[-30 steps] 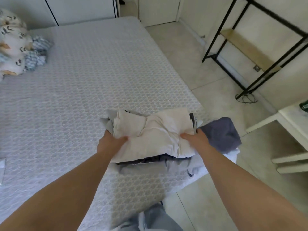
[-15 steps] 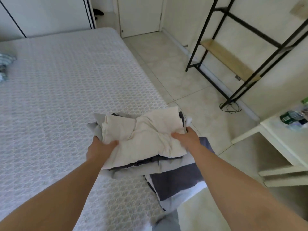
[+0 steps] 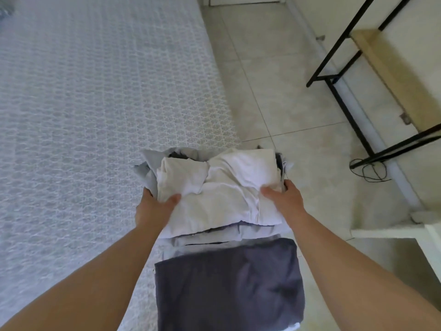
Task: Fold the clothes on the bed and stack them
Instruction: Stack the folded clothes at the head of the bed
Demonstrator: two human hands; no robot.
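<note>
Both hands hold a stack of folded clothes [image 3: 214, 199] at the right edge of the bed [image 3: 95, 103], partly out over the tiled floor [image 3: 286, 103]. No bin, basket or other container in view; the clothes are carried by the hands alone. Stack, top to bottom as far as visible: a cream-white folded piece [image 3: 222, 187] on top, a dark layer showing only at its edges, pale grey-blue pieces [image 3: 202, 237] beneath. Left hand [image 3: 152, 209] grasps the stack's left side, thumb lying on the white piece, fingers hidden under the cloth. Right hand [image 3: 284, 201] grasps the right side the same way, thumb on top, fingers curled round the edge. A separate dark blue-grey folded garment [image 3: 229, 283] lies nearer the person, below the stack at the bed's edge; whether the stack touches it cannot be told. Black metal shelf frame [image 3: 346, 75] with a wooden board stands by the wall at right, a black cable [image 3: 372, 170] on the floor at its foot; a white bench [image 3: 427, 232] shows at the right edge. Against the frame half a second earlier: the stack and both hands sit further right, towards the floor, grips unchanged. The dark garment appears fuller and closer below the stack. The view has tilted down, so the door and wardrobe at the top are out of frame.
</note>
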